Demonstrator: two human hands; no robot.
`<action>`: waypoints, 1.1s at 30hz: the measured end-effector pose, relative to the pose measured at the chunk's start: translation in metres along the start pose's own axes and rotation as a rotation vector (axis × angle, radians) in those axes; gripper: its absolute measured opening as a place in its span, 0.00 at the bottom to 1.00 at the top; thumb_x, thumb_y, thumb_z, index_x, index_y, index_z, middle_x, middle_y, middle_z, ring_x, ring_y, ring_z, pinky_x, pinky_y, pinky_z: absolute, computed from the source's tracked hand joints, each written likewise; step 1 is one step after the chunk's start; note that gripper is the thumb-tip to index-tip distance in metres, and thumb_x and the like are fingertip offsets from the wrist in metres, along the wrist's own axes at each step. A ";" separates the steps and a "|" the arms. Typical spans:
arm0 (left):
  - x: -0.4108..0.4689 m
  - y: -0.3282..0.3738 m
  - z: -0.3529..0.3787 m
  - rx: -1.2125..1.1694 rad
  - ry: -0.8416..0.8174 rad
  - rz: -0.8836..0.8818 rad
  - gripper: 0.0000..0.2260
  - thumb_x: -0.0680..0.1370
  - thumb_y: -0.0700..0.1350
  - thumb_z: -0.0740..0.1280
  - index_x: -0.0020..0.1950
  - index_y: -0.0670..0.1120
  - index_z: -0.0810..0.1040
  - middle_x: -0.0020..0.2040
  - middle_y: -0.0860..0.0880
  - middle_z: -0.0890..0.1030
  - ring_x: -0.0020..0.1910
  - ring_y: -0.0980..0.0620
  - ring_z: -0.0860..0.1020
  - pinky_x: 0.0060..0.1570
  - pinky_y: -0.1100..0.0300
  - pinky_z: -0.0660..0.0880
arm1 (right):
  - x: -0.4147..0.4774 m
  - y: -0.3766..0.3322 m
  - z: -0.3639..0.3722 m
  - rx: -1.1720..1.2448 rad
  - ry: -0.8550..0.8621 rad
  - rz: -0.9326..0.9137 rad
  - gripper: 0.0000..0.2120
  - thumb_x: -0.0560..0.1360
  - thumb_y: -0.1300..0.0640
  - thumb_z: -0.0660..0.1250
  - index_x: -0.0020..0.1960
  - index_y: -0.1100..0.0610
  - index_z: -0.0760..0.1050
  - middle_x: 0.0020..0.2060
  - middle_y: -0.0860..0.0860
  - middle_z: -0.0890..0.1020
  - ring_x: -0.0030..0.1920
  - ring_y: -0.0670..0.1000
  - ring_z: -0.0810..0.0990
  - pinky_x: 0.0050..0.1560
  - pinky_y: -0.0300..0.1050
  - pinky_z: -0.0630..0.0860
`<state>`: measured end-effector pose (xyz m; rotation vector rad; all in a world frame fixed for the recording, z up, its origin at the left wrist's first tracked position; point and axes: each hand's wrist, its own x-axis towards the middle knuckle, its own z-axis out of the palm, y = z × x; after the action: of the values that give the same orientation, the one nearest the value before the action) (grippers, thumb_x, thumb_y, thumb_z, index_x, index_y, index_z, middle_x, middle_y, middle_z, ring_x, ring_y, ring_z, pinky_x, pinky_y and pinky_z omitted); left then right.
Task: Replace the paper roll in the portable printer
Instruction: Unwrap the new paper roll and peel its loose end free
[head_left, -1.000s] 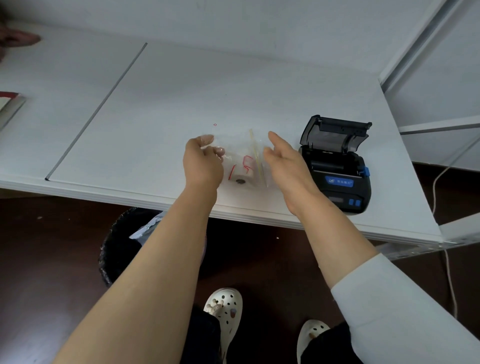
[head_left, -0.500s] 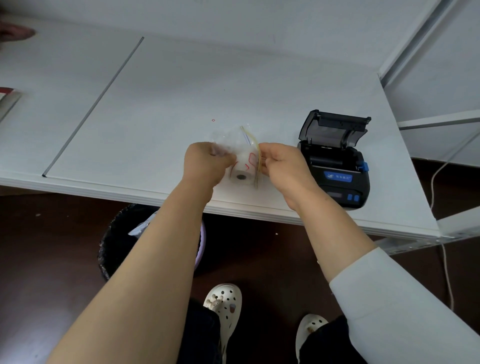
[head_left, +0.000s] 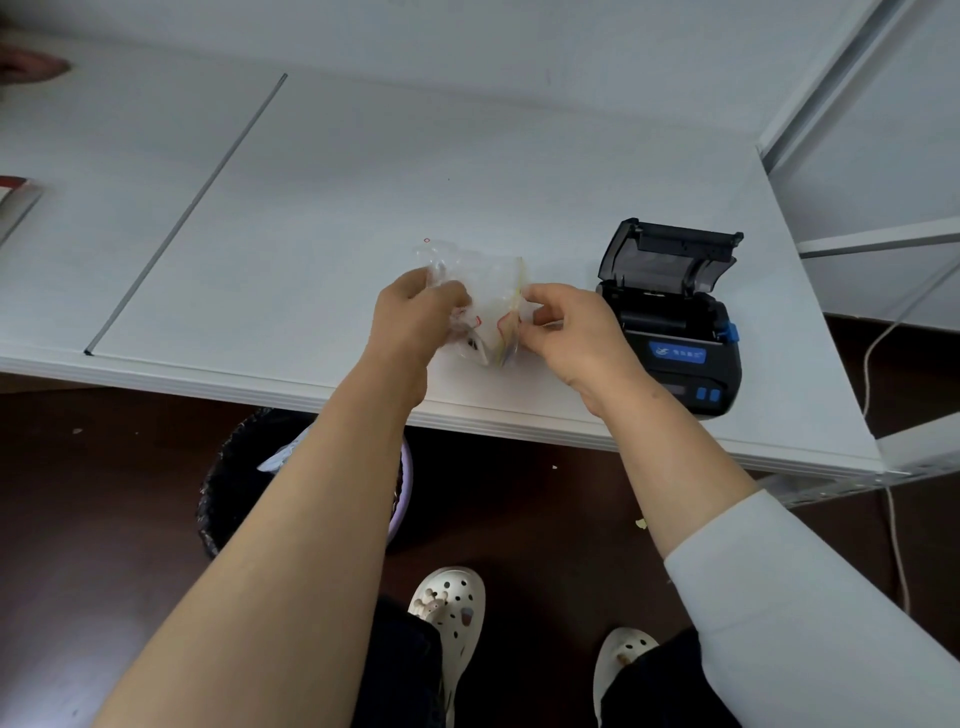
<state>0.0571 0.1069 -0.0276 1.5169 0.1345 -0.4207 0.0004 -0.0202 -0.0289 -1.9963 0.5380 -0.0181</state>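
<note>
We see soft, even light on the white surface, only faint shadows, a dim brown floor below, lines bowing at the right edge of the frame, and slight blur in the upper left corner.

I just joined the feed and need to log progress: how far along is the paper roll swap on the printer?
Done: the printer sits on the table with its lid up. I cannot tell if its bay holds an old roll. In hand: the left hand and right hand grip a clear plastic bag holding the paper roll. Left: take the roll out, seat it, shut the lid.
</note>
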 end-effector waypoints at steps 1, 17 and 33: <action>-0.001 0.000 -0.001 0.011 0.001 0.003 0.11 0.70 0.30 0.63 0.37 0.46 0.75 0.36 0.47 0.77 0.37 0.48 0.75 0.41 0.58 0.76 | 0.000 0.000 -0.001 0.004 -0.007 -0.006 0.21 0.73 0.60 0.68 0.66 0.57 0.70 0.42 0.50 0.73 0.46 0.50 0.73 0.49 0.42 0.70; 0.004 -0.010 0.001 -0.089 0.193 -0.012 0.08 0.70 0.33 0.70 0.36 0.40 0.73 0.33 0.45 0.72 0.32 0.48 0.70 0.42 0.56 0.75 | -0.001 0.005 0.005 -0.166 0.067 -0.097 0.28 0.57 0.58 0.80 0.54 0.53 0.75 0.50 0.52 0.75 0.44 0.53 0.77 0.47 0.46 0.75; -0.019 0.008 0.016 -0.080 0.184 0.194 0.27 0.77 0.36 0.54 0.76 0.47 0.58 0.73 0.54 0.65 0.70 0.57 0.66 0.69 0.61 0.61 | -0.020 -0.019 -0.030 0.313 0.227 -0.021 0.26 0.60 0.66 0.78 0.55 0.57 0.74 0.49 0.54 0.81 0.43 0.47 0.79 0.49 0.40 0.77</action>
<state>0.0392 0.0946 -0.0127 1.4722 0.1449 -0.1194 -0.0182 -0.0307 0.0057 -1.7022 0.6180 -0.3260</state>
